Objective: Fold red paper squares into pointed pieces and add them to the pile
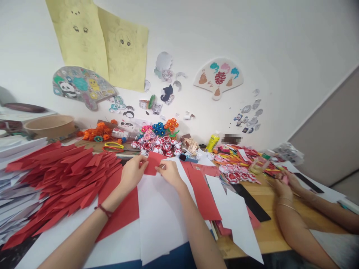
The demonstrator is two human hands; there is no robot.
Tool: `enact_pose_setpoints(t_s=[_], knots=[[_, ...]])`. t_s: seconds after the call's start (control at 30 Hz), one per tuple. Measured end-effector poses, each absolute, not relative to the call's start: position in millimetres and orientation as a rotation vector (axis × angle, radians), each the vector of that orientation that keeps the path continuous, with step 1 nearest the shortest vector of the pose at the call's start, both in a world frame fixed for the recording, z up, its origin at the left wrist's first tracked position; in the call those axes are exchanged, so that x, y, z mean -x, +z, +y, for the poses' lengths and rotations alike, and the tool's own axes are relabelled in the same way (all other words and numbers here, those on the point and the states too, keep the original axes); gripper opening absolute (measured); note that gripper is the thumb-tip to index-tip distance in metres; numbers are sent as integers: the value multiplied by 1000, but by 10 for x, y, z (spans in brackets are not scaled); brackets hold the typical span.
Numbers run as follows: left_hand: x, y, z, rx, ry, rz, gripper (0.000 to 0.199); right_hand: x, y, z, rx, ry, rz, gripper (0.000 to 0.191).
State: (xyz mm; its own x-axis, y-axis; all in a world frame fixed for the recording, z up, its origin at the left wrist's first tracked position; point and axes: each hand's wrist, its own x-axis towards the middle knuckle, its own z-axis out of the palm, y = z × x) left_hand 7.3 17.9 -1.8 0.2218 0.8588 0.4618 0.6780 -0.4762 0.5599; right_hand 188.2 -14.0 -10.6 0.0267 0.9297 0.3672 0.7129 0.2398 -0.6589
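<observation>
A small red paper piece (pixel 152 163) is held up between my two hands, over white sheets (pixel 162 213). My left hand (pixel 134 170) pinches its left edge between thumb and fingers. On the opposite edge, my right hand (pixel 168 171) is closed on the same piece. Larger red paper (pixel 120 209) lies under my left forearm, and more red paper (pixel 203 192) lies to the right of my right hand. A large heap of folded red strips (pixel 75 175) spreads out on the left.
Red-and-white paper flowers (pixel 165 145) and a blue watch (pixel 187 158) lie behind my hands. Yellow-handled scissors (pixel 113 146) rest at the back left, near a round basin (pixel 50 125). At the right, another person's hands (pixel 284 183) hold something pink. A black strip (pixel 252 201) lies between us.
</observation>
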Motion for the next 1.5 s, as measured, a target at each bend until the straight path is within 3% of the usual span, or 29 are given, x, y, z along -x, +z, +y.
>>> enact_pose_setpoints(t_s=[0.63, 1.07, 1.5], knots=[[-96, -25, 161, -2230, 1121, 1479, 19, -1889, -106, -134, 1552, 317, -1732, 17], [-82, -23, 175, -2191, 1101, 1480, 23, -1902, -62, -163, 1406, 487, -1725, 34], [-74, -8, 158, -2150, 1177, 1454, 20, -1897, -58, -155, 1328, 641, -1604, 25]])
